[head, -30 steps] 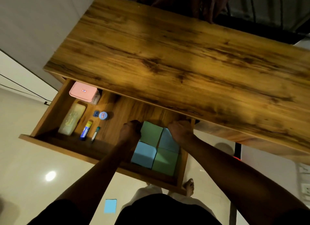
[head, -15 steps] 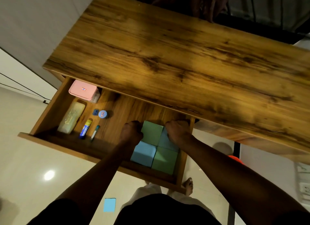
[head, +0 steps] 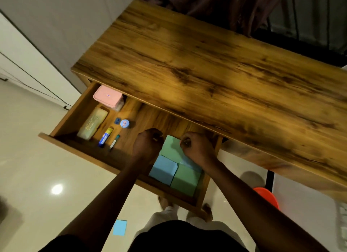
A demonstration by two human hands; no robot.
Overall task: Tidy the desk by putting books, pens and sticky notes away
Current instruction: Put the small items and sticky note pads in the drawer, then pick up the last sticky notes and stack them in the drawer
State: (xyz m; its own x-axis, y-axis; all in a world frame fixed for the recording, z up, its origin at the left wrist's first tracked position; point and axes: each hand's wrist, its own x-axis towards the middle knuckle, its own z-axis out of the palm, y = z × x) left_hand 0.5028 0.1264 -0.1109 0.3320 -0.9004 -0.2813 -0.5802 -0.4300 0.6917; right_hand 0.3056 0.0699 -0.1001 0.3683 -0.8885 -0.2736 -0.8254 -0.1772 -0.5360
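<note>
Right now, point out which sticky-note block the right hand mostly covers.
The far blue block, behind the near green one: the right hand hides most of it.

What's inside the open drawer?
Pink box, pale case, glue stick, pen, small blue tub, four sticky-note blocks. The right hand covers most of one; the desktop hides the drawer's back.

Bench (head: 206, 73): brown wood grain, dark streaks. Sticky note blocks (head: 185, 178): two green, two blue. Box (head: 108, 96): pink. Glue stick (head: 106, 137): blue and yellow. Floor (head: 37, 167): cream.
</note>
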